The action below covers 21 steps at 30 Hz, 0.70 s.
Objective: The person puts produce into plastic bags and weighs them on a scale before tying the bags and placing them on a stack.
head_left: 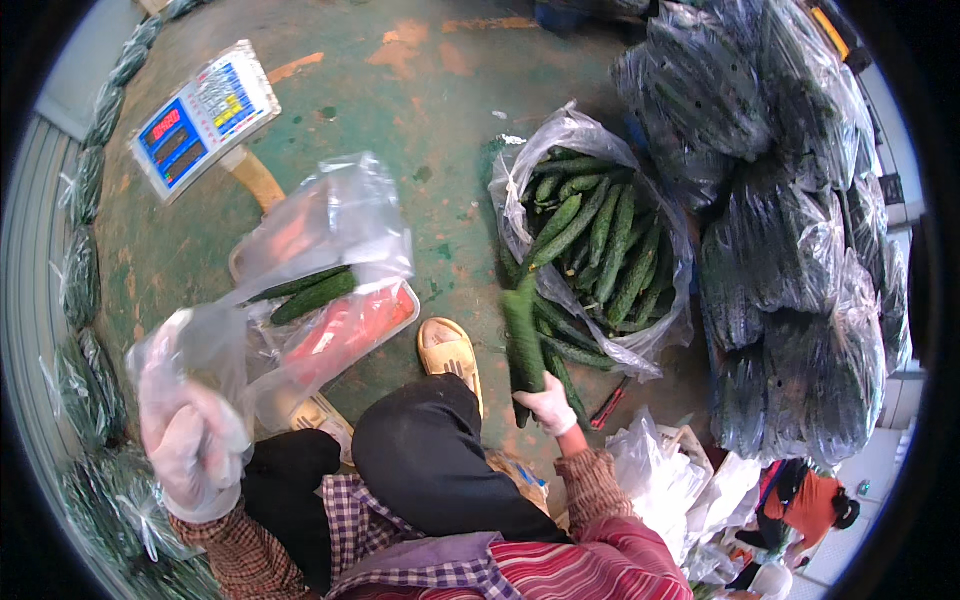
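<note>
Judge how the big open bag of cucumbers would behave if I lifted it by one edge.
The bag looks floppy: its thin, see-through plastic is creased and uneven. It is probably heavy, since many cucumbers are piled inside. Lifted by one edge, it might spill, as its mouth gapes wide and untied.

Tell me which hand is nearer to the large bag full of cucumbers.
Right. In view, the right hand is below the large bag, the left hand far to its left.
</note>
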Tool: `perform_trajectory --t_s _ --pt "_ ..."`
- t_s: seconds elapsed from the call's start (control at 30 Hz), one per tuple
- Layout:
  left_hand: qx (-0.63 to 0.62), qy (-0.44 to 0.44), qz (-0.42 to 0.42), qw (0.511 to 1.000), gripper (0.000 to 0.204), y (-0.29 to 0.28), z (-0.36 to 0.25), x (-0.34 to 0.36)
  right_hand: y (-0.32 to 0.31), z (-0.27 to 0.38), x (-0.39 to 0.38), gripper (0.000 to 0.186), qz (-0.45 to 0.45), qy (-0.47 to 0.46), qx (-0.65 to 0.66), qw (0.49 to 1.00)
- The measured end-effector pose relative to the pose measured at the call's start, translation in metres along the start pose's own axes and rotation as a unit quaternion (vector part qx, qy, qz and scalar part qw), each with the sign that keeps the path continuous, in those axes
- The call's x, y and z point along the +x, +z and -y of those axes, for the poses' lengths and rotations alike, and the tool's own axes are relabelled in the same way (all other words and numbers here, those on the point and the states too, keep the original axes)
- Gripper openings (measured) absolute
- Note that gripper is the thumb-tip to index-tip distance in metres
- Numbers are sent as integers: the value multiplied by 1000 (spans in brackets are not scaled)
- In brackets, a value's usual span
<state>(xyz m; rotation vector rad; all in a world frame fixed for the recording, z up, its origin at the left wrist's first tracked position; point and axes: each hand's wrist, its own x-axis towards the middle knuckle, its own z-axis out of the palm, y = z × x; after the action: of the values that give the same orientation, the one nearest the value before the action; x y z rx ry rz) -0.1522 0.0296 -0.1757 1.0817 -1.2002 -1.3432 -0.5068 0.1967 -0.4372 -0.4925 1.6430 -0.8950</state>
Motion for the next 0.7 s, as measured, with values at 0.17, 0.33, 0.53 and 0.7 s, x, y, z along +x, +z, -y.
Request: perform_trajectory --t_s 0.17,0.33,0.53,0.7 --pt "-107 -70 76 989 70 -1 2 8 13 160 -22 62 169 -248 141 943" --pt "-206 -93 -28 974 68 -42 -12 -5 193 270 -12 45 388 -416 196 799" --pt "-308 -76 -62 946 72 -81 -13 2 270 190 85 42 383 -383 -256 801" --pt "-256 -29 -43 965 75 -64 -4 7 277 174 141 50 122 -416 -584 686"
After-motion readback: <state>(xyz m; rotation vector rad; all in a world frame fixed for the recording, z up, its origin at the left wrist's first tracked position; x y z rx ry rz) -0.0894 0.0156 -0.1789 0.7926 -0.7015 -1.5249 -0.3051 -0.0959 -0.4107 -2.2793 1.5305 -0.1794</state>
